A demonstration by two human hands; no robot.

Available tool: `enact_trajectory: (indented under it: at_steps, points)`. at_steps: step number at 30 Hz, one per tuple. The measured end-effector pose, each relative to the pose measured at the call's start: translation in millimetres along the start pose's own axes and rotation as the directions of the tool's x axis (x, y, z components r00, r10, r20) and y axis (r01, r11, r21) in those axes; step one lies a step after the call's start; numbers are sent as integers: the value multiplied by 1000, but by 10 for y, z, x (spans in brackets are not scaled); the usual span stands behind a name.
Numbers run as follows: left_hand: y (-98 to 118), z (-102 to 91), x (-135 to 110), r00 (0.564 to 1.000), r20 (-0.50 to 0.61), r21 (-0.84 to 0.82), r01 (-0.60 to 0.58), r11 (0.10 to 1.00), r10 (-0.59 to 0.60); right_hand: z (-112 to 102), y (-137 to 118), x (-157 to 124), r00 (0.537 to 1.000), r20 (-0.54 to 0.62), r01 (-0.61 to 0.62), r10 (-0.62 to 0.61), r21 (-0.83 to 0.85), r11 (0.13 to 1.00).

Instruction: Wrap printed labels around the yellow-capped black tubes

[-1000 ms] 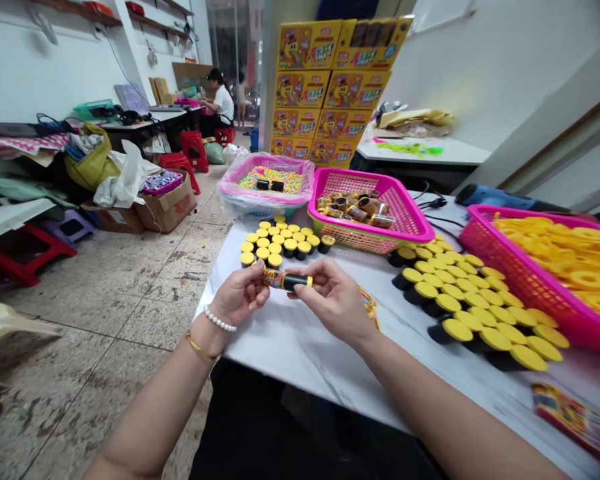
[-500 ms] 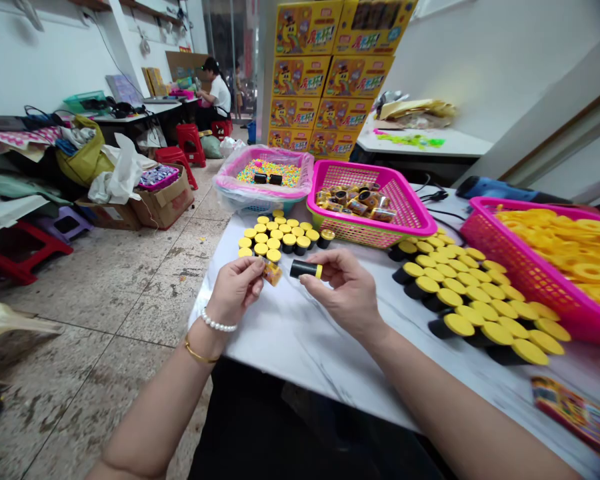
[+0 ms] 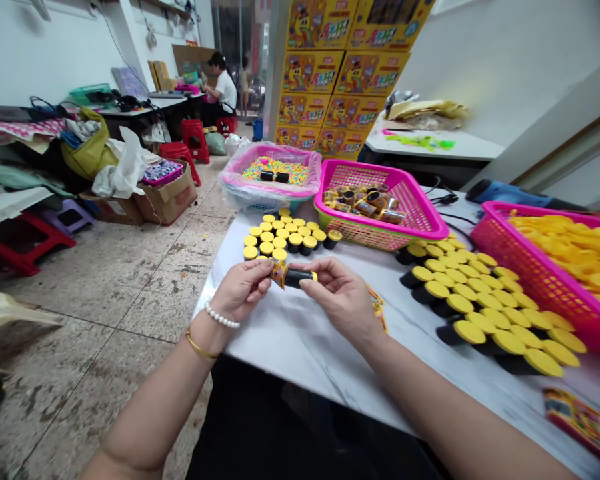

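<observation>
My left hand [image 3: 243, 288] pinches a printed orange sleeve label [image 3: 279, 273] at its end. My right hand [image 3: 341, 293] grips a small black tube with a yellow cap [image 3: 301, 277], held sideways, its open end meeting the label. Both hands hover over the near left part of the white marble table [image 3: 300, 340]. Just beyond them stands a cluster of upright yellow-capped tubes [image 3: 285, 237]. To the right lie several rows of yellow-capped tubes [image 3: 480, 310] on their sides.
A pink basket of labelled tubes [image 3: 380, 207] sits behind, beside a lined basket of coloured candy [image 3: 275, 175]. A pink basket of yellow rings [image 3: 560, 263] is at right. Printed label strips [image 3: 580, 417] lie near the front edge. Yellow cartons [image 3: 340, 80] stack behind; a seated person [image 3: 225, 93] works far back.
Half a second ago label and tube were held apart; now my hands have come together and the label meets the tube's end again.
</observation>
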State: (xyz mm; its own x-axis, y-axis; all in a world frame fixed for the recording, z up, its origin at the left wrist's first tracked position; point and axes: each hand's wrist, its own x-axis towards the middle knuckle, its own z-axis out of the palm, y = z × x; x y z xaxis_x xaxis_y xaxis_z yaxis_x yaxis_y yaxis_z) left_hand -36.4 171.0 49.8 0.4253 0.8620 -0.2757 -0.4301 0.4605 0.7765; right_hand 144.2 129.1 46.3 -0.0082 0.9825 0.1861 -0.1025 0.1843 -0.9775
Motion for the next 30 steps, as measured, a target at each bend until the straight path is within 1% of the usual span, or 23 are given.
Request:
enact_trajectory:
  at_steps: [4, 7, 10, 12, 14, 17, 20, 22, 23, 24, 25, 27, 28, 29, 30]
  points:
    - [3, 9, 13, 998, -54, -31, -19, 999, 18, -57, -58, 44, 999, -53, 16, -13, 52, 999]
    - [11, 16, 11, 999, -39, -20, 7, 1000, -8, -60, -83, 53, 998, -59, 24, -19, 76, 997]
    - [20, 13, 2, 999, -1, 8, 35, 999, -35, -24, -65, 26, 999, -36, -19, 20, 19, 1000]
    - [21, 8, -4, 999, 26, 23, 38, 999, -38, 4, -50, 0, 998, -56, -38, 36, -37, 999]
    - [13, 2, -10, 998, 59, 55, 23, 998, -27, 30, -49, -28, 997, -71, -26, 19, -89, 996]
    - [-13, -2, -22, 995, 95, 129, -37, 991, 25, 66, -66, -70, 998, -62, 16, -25, -139, 990]
    - [-46, 3, -39, 994, 86, 185, -83, 979, 68, 78, -78, -104, 998, -42, 48, -57, -193, 980]
    - [-69, 13, -50, 993, 60, 232, -115, 966, 104, 62, -79, -113, 992, -47, 101, -120, -298, 949]
    - [-81, 19, -56, 988, 41, 262, -155, 953, 149, 50, -79, -113, 985, -59, 132, -164, -365, 922]
    - [-91, 26, -61, 976, 16, 291, -214, 933, 218, 37, -80, -112, 975, -72, 163, -212, -424, 891]
    - [-99, 34, -67, 954, -15, 312, -280, 908, 299, 24, -81, -109, 964, -82, 189, -254, -462, 867]
    - [-105, 50, -81, 904, -75, 322, -378, 868, 422, 3, -81, -102, 949, -86, 232, -305, -465, 854]
    - [-102, 58, -88, 897, -80, 313, -392, 865, 435, -4, -79, -99, 945, -80, 252, -317, -440, 862]
    - [-96, 64, -95, 911, -54, 300, -376, 877, 409, -10, -76, -96, 943, -68, 272, -326, -408, 871]
    - [-89, 69, -102, 935, 2, 289, -340, 895, 354, -14, -72, -92, 943, -47, 288, -330, -380, 879]
